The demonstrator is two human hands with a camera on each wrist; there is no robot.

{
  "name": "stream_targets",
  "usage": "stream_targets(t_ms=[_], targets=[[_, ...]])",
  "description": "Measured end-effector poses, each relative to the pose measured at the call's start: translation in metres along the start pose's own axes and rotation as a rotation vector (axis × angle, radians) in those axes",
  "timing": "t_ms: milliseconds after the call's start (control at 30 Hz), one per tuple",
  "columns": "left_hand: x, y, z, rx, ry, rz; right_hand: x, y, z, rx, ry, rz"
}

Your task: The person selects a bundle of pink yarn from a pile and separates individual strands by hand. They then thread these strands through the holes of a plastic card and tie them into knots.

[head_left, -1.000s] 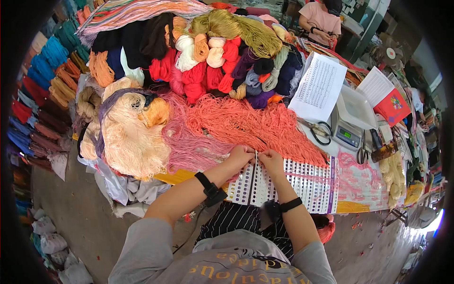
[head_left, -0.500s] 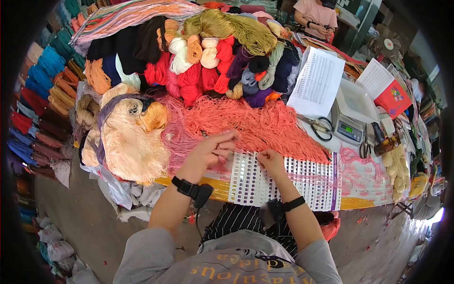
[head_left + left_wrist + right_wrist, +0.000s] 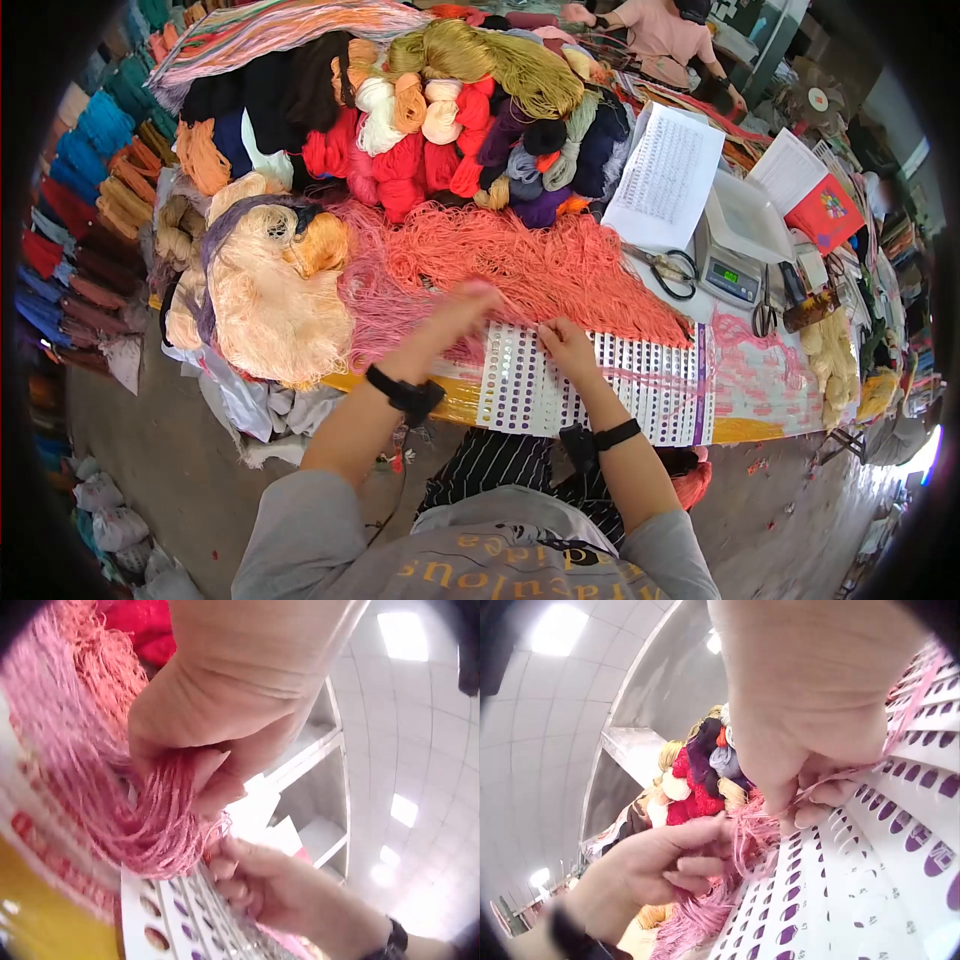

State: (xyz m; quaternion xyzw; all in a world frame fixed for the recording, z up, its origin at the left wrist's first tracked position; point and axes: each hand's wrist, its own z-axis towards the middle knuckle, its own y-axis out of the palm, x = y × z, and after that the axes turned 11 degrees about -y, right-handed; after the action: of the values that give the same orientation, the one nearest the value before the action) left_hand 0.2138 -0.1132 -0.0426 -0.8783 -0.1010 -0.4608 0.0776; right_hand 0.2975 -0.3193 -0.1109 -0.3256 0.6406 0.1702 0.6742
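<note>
White cards with rows of holes (image 3: 510, 385) lie at the table's front edge. In the head view my left hand (image 3: 450, 320) is blurred, just left of the cards' upper end. The left wrist view shows its fingers curled around looped pink thread (image 3: 161, 825). My right hand (image 3: 570, 350) is at the cards' upper edge; in the right wrist view this hand (image 3: 817, 712) pinches a thin pink strand (image 3: 911, 712) over the holes. Salmon thread (image 3: 560, 270) and mauve-pink thread (image 3: 385, 300) lie loose beyond the hands.
Cream yarn (image 3: 275, 310) lies at the left, with coloured skeins (image 3: 400, 170) piled behind. Printed sheets (image 3: 665, 175), scissors (image 3: 672, 275) and a scale (image 3: 730, 278) are at the right. A person in pink (image 3: 665, 40) is at the back.
My left hand has moved left, away from my right hand, which stays near the same place on the cards. The person at the back has spread their arms.
</note>
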Motion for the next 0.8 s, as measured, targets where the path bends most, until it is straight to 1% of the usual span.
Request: stream_targets(t_ms=[33, 67, 100, 167, 233, 267, 333, 367, 400, 433, 467, 500, 533, 567, 600, 667, 700, 733, 767, 800], targets=[[0.008, -0.026, -0.003, -0.031, -0.106, -0.215, 0.0, 0.002, 0.0, 0.009, -0.015, -0.141], [0.005, -0.065, 0.002, -0.245, -0.091, -0.463, -0.001, 0.004, -0.001, 0.015, -0.03, -0.281], [0.001, -0.102, 0.006, -0.458, -0.071, -0.713, -0.003, 0.005, -0.002, 0.014, -0.03, -0.274], [0.029, -0.134, -0.022, -0.208, -0.027, -0.977, -0.008, 0.004, -0.002, 0.002, 0.023, -0.288], [0.025, -0.182, -0.019, -0.097, 0.109, -1.076, -0.003, 0.004, -0.001, 0.002, 0.0, -0.295], [0.024, -0.185, -0.019, -0.097, 0.113, -1.075, 0.0, 0.004, -0.001, 0.002, -0.021, -0.307], [0.023, -0.188, -0.022, 0.796, 0.209, -0.436, 0.006, 0.004, -0.002, -0.001, -0.028, -0.286], [0.028, -0.182, -0.028, 0.798, 0.22, -0.438, 0.005, 0.003, 0.0, 0.0, -0.032, -0.264], [0.028, -0.169, -0.032, 0.706, 0.107, -0.428, 0.004, 0.002, 0.003, 0.007, -0.041, -0.263], [0.024, -0.151, -0.036, 0.611, -0.012, -0.414, 0.005, 0.001, 0.002, 0.008, -0.024, -0.133], [0.015, -0.128, -0.038, 0.347, 0.043, -0.543, 0.005, 0.001, -0.001, 0.007, -0.004, -0.004], [0.004, -0.101, -0.04, 0.081, 0.096, -0.668, 0.0, 0.003, -0.004, 0.008, -0.001, -0.004], [-0.003, -0.074, -0.039, -0.137, 0.073, -0.693, -0.012, 0.006, -0.009, 0.074, -0.054, 0.031], [-0.009, -0.047, -0.041, -0.247, 0.036, -0.675, -0.025, 0.01, -0.013, 0.132, -0.108, 0.063], [-0.012, -0.021, -0.044, -0.356, -0.001, -0.66, -0.04, 0.016, -0.018, 0.115, -0.105, 0.055], [-0.009, 0.019, -0.049, -0.474, 0.018, -0.657, -0.072, 0.029, -0.029, 0.071, -0.2, 0.078], [-0.007, 0.029, -0.049, -0.477, 0.025, -0.665, -0.084, 0.035, -0.033, 0.064, -0.203, 0.158], [-0.004, 0.037, -0.049, -0.531, 0.022, -0.666, -0.088, 0.035, -0.035, 0.063, -0.219, 0.151], [-0.001, 0.041, -0.049, -0.586, 0.019, -0.661, -0.089, 0.032, -0.036, 0.047, -0.176, 0.16], [0.001, 0.043, -0.048, -0.591, 0.021, -0.658, -0.091, 0.03, -0.037, 0.032, -0.132, 0.172]])
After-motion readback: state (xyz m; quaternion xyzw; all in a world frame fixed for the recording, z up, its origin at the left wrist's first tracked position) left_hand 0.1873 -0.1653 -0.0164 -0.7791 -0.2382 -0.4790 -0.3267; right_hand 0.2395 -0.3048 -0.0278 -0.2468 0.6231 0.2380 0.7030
